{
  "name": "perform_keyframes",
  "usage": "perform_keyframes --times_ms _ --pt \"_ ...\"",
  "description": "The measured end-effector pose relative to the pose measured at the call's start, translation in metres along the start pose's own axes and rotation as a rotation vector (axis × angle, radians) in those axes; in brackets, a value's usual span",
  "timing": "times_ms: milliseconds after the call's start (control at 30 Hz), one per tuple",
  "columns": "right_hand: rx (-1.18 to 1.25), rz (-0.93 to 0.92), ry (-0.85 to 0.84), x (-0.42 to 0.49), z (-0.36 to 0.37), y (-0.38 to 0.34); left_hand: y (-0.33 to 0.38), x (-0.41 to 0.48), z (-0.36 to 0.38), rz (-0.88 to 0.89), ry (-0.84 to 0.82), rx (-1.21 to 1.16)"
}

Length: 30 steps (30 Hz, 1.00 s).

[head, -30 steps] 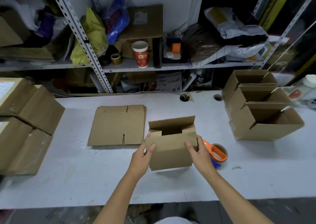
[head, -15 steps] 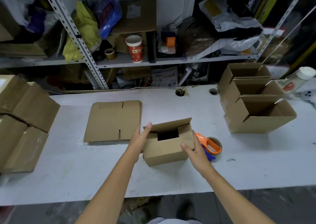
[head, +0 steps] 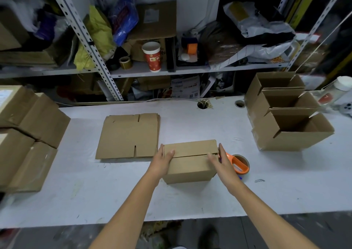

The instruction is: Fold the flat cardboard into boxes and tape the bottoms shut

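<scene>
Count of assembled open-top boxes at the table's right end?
3, lined up at the right end: far box, middle box, near box, the last nearest the tape dispenser. More may be hidden behind them.

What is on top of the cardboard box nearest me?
The thumbs of the left hand and right hand rest on the closed flaps of the cardboard box; no tape shows on the seam. Its inside is hidden.

The right hand (head: pixel 222 165) hides part of the orange-handled tape dispenser (head: pixel 238 163) on the white table (head: pixel 95 191). At the table's left edge, stacked brown cardboard boxes (head: pixel 38 119) run out of frame.
</scene>
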State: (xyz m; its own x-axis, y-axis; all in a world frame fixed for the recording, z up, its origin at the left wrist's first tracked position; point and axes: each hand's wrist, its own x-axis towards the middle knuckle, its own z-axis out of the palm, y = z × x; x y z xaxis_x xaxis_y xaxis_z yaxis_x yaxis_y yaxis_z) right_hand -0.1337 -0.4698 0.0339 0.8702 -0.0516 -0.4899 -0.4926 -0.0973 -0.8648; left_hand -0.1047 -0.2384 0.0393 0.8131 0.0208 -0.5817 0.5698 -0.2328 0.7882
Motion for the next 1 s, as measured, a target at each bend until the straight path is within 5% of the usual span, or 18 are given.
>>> perform_keyframes --times_ms 367,1000 --pt "-0.013 0.045 0.117 0.016 0.022 -0.006 -0.015 0.004 0.005 -0.08 -0.003 -0.14" --pt "0.035 0.087 0.036 0.017 0.014 0.006 -0.039 0.019 -0.001 -0.104 -0.069 -0.118"
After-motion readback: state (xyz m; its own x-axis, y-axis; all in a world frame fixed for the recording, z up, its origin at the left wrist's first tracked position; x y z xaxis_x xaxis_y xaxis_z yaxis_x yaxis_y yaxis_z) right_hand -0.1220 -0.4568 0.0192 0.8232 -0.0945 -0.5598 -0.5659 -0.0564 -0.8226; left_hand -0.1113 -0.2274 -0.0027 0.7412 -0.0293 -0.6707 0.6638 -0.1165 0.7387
